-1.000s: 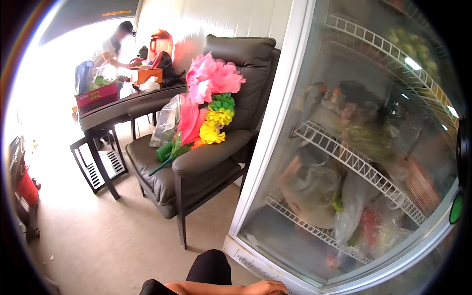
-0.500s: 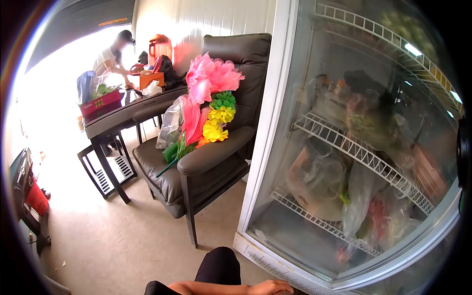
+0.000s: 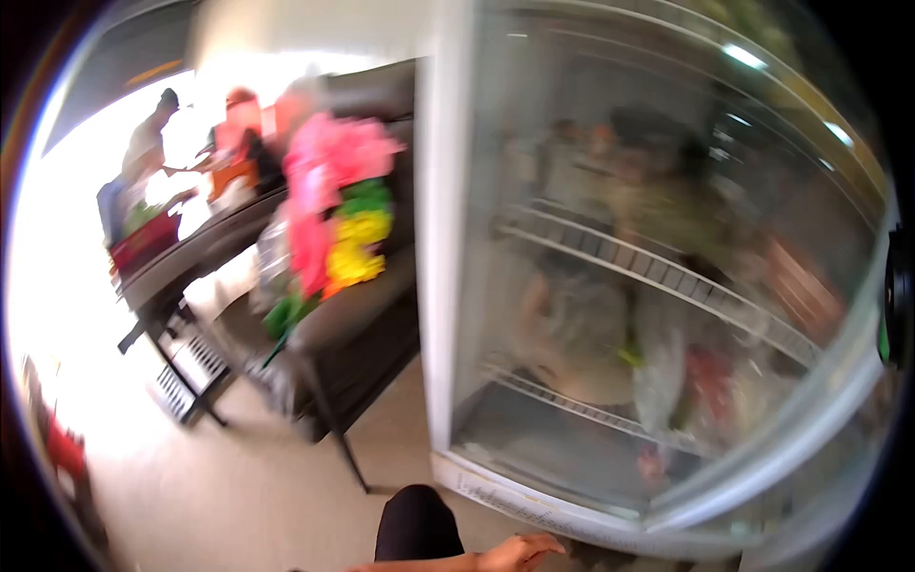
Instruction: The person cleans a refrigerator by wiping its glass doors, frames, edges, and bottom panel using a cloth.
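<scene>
Fingers (image 3: 543, 545) newly spread beside fridge (image 3: 534, 505)

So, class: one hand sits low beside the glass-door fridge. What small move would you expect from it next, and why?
Probably a reach up toward the door edge of the glass-door fridge. The hand lies open and empty at the bottom of the view, near the fridge's base, and the door looks shut with bagged food behind it. The view is blurred, so this is tentative.

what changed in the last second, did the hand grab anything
The view swung right and blurred, so the chair and flowers slid left. The hand stays empty at the bottom edge, fingers now a little spread, near the fridge base. The fridge door stays shut.
</scene>
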Demonstrator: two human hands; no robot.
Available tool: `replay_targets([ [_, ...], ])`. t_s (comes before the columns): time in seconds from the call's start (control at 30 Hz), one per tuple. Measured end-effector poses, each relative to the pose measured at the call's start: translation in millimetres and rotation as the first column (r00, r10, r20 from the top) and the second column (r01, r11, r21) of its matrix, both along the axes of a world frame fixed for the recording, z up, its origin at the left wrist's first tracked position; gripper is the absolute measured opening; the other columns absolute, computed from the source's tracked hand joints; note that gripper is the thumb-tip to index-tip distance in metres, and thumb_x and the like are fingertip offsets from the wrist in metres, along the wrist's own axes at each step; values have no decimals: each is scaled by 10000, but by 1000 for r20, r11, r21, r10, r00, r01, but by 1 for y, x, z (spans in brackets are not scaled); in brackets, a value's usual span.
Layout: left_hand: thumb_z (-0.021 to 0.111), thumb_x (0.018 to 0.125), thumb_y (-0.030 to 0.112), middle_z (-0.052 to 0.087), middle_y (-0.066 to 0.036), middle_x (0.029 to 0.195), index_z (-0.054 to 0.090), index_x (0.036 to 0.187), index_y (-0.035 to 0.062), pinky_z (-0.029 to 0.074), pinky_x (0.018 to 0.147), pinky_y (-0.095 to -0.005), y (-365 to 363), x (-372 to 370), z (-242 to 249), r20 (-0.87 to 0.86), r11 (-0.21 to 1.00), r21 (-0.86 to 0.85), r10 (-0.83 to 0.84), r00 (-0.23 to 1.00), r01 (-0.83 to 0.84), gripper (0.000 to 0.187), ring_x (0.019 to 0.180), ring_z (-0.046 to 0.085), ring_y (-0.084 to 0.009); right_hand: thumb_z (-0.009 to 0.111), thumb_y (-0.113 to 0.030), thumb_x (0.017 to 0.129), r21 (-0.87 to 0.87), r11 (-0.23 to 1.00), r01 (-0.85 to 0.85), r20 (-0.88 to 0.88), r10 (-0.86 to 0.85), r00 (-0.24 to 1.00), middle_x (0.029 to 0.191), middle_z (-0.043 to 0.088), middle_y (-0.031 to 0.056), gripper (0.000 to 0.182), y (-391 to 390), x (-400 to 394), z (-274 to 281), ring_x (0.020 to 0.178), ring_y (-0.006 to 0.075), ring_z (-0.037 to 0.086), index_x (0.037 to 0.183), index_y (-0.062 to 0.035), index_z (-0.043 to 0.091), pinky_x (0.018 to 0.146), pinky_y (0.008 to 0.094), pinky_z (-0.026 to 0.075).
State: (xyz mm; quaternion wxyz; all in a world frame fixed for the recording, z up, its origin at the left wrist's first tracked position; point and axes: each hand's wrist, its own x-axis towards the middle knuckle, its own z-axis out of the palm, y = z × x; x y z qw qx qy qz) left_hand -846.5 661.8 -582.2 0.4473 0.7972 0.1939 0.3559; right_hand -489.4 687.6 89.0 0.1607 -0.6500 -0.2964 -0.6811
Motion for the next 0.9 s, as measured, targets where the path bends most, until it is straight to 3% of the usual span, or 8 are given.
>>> replay_targets([
  [0.1, 535, 855, -27, 621, -125, 1000, 592, 1102, 45, 496, 738, -333, 2, 6, 17, -2, 979, -116, -167, 986, 166, 264, 892, 606, -284, 509, -110, 804, -44, 997, 59, -169, -66, 983, 942, 635, 250, 214, -6, -28, -18, 878, 377, 631, 900, 27, 641, 766, 461, 503],
  [0.17, 549, 840, -47, 634, -123, 928, 611, 1054, 39, 499, 717, -311, 2, 10, 9, 60, 999, -22, 36, 998, -35, 239, 824, 625, -257, 487, -126, 817, -55, 996, 69, -153, -77, 985, 896, 635, 272, 231, -8, -22, -43, 832, 378, 643, 884, 41, 632, 738, 474, 507],
  [0.23, 552, 822, -70, 637, -128, 870, 630, 981, 24, 499, 694, -295, 7, 18, 4, 44, 997, -43, -70, 997, 72, 201, 775, 632, -241, 494, -140, 813, -30, 1000, -5, -86, 2, 996, 764, 648, 240, 271, -12, -7, -71, 713, 394, 646, 943, 77, 589, 682, 475, 517],
  [0.33, 525, 809, -103, 638, -115, 827, 645, 913, 18, 496, 685, -283, 20, 27, 0, 29, 998, -44, -44, 999, 45, 200, 749, 633, -211, 481, -197, 852, -158, 979, 127, -336, -174, 926, 964, 623, 290, 366, -16, -52, -147, 899, 390, 625, 1046, 106, 550, 818, 455, 493],
  [0.43, 535, 807, -95, 638, -107, 828, 644, 920, 19, 497, 690, -285, 31, 32, 2, 25, 992, -49, -118, 993, 119, 194, 754, 632, -207, 465, -164, 850, -120, 978, -171, -255, 136, 957, 653, 611, 235, 512, 10, -14, -232, 590, 406, 614, 1335, -31, 368, 552, 508, 486],
  [0.57, 537, 813, -89, 638, -108, 830, 645, 924, 22, 497, 694, -285, 14, 42, 0, -2, 986, -28, -164, 986, 164, 191, 760, 633, -209, 513, -129, 824, -92, 935, -342, -441, 270, 856, 630, 599, 226, 652, -14, -13, -333, 508, 392, 581, 1409, -32, 243, 507, 495, 477],
  [0.7, 530, 816, -93, 637, -113, 831, 649, 925, 27, 497, 697, -282, 9, 42, 0, -10, 984, -64, -168, 986, 167, 201, 761, 634, -211, 532, -127, 802, -183, 899, -398, -821, 83, 564, 771, 626, 184, 766, -29, -35, -417, 594, 369, 598, 1440, -20, 122, 544, 483, 484],
  [0.9, 543, 816, -86, 638, -118, 853, 651, 927, 17, 496, 694, -277, 8, 24, 2, -60, 984, -83, -164, 985, 159, 186, 759, 638, -201, 548, -91, 800, -30, 867, -498, -754, 307, 580, 670, 610, 190, 791, -23, -40, -546, 531, 376, 583, 1438, 8, 92, 498, 466, 476],
])
